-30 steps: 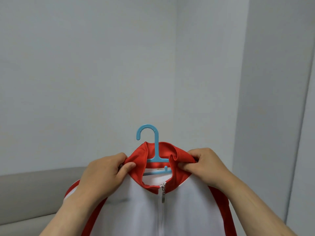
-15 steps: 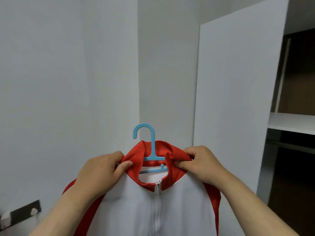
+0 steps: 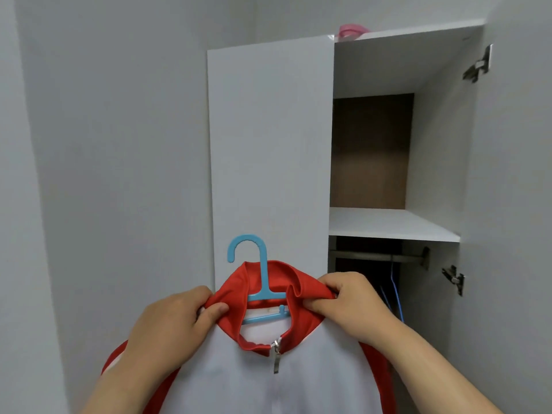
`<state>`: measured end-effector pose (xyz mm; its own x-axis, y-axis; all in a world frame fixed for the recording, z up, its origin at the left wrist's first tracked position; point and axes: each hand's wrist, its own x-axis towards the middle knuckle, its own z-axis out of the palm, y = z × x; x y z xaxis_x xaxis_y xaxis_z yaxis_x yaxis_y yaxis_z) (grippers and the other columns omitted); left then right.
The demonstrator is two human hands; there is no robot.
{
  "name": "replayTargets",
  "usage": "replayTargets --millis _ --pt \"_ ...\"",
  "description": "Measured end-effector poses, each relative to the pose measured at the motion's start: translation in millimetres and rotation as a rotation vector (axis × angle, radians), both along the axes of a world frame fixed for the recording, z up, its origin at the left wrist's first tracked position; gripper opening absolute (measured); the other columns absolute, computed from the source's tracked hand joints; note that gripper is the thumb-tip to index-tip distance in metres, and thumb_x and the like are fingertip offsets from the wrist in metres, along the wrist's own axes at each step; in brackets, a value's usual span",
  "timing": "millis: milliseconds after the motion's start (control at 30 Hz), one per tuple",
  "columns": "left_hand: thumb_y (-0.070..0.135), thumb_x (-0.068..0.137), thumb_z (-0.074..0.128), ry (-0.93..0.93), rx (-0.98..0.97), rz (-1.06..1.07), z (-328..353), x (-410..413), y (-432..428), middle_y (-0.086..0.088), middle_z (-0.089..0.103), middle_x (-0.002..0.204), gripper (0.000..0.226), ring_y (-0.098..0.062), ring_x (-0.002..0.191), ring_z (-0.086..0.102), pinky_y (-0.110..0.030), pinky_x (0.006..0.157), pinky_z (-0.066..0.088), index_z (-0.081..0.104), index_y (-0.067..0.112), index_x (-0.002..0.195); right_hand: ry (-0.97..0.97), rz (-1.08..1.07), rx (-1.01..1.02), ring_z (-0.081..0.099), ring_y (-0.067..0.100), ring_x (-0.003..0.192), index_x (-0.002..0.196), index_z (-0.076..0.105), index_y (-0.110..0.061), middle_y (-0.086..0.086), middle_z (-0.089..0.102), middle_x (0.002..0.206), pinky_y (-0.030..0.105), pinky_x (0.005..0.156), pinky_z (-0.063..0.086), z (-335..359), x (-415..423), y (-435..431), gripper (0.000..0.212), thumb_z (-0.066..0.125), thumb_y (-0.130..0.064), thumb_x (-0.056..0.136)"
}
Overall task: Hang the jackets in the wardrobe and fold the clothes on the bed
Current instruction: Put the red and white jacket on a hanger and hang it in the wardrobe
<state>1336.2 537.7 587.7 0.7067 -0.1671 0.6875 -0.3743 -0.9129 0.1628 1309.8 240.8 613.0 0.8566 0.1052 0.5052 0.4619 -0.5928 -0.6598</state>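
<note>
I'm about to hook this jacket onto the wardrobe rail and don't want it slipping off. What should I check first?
1. Hook of the blue plastic hanger clear above collar: ok.
2. Grip, left hand and right hand pinch the white zip jacket by its red collar: ok.
3. Its zip closed at neck: ok.
4. Access, metal rail exposed under white shelf: ok.
5. Room on rail beside the thin blue hangers: cannot tell.

No readable text, label, brand, number or sign shows on anything here.
</note>
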Motion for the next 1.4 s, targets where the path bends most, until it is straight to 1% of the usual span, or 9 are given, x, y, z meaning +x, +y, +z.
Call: replayTargets --millis 333,467,633,833,1033,1133,1267,1333,1400 --pt "0.069 0.088 0.034 0.134 0.01 -0.195 -44.9 107.4 -20.7 0.011 0.055 0.063 0.043 -0.005 0.063 0.053 -0.017 0.052 0.03 0.042 0.032 0.068 0.1 -0.237 -0.061 0.059 -0.001 0.06 0.061 0.066 -0.047 -0.017 0.065 0.064 0.012 0.056 0.043 -45.6 50.4 -7.8 0.027 0.08 -0.032 0.078" --pt "0.069 0.089 0.034 0.184 0.045 -0.288 -67.2 137.0 -50.2 0.011 0.055 0.063 0.044 -0.004 0.061 0.052 -0.015 0.051 0.028 0.043 0.031 0.068 0.173 -0.348 -0.065 0.061 0.001 0.062 0.063 0.066 -0.041 -0.016 0.066 0.067 0.015 0.057 0.045 -71.3 52.8 -25.7 0.022 0.079 -0.033 0.078" --pt "0.067 0.091 0.035 0.254 0.116 -0.384 -82.4 157.1 -106.4 0.011 0.053 0.064 0.045 -0.007 0.062 0.05 -0.014 0.051 0.025 0.042 0.03 0.068 0.241 -0.501 -0.016 0.066 0.01 0.068 0.074 0.074 -0.027 -0.008 0.07 0.072 0.028 0.064 0.054 -95.1 46.9 -66.1 0.011 0.081 -0.034 0.077" --pt "0.068 0.092 0.033 0.329 0.176 -0.427 -83.5 188.1 -183.9 0.012 0.053 0.066 0.047 -0.009 0.062 0.051 -0.013 0.053 0.027 0.041 0.029 0.066 0.224 -0.582 -0.008 0.062 0.004 0.061 0.067 0.07 -0.032 -0.011 0.068 0.068 0.018 0.055 0.046 -103.1 65.0 -130.2 0.016 0.084 -0.037 0.072" --pt "0.069 0.089 0.037 0.385 0.169 -0.396 -86.4 227.5 -250.0 0.011 0.053 0.062 0.052 -0.01 0.059 0.051 -0.012 0.05 0.025 0.043 0.026 0.061 0.265 -0.545 0.021 0.058 -0.002 0.057 0.06 0.066 -0.035 -0.015 0.066 0.064 0.013 0.055 0.043 -107.4 94.4 -197.0 0.024 0.087 -0.032 0.07" --pt "0.068 0.087 0.044 0.423 0.084 -0.398 -93.3 244.3 -268.4 0.008 0.052 0.055 0.055 -0.01 0.055 0.051 -0.012 0.049 0.025 0.044 0.023 0.055 0.356 -0.405 0.101 0.068 0.001 0.071 0.078 0.076 -0.032 -0.012 0.074 0.077 0.022 0.068 0.054 -106.7 102.7 -223.4 0.011 0.082 -0.025 0.073" --pt "0.068 0.08 0.051 0.521 -0.067 -0.51 -98.3 266.8 -279.3 0.003 0.048 0.045 0.061 -0.009 0.047 0.049 -0.014 0.049 0.029 0.044 0.02 0.045 0.532 -0.081 0.333 0.071 0.026 0.103 0.114 0.074 -0.021 0.008 0.075 0.109 0.033 0.088 0.056 -109.9 94.9 -251.4 0.034 0.067 -0.005 0.085" --pt "0.077 0.079 0.052 0.567 -0.136 -0.595 -94.9 274.6 -286.3 0.006 0.049 0.043 0.066 -0.008 0.044 0.048 -0.016 0.049 0.032 0.05 0.022 0.041 0.533 -0.106 0.389 0.071 0.027 0.102 0.11 0.075 -0.017 0.01 0.075 0.109 0.035 0.087 0.056 -117.2 90.9 -259.6 0.028 0.064 -0.007 0.086" --pt "0.081 0.076 0.05 0.574 -0.143 -0.67 -90.8 277.5 -300.4 0.01 0.048 0.042 0.056 -0.005 0.044 0.049 -0.014 0.048 0.032 0.056 0.035 0.044 0.518 -0.224 0.334 0.07 0.02 0.082 0.087 0.074 -0.012 0.007 0.076 0.093 0.035 0.076 0.055 -120.9 86.8 -265.4 0.012 0.066 -0.021 0.086"
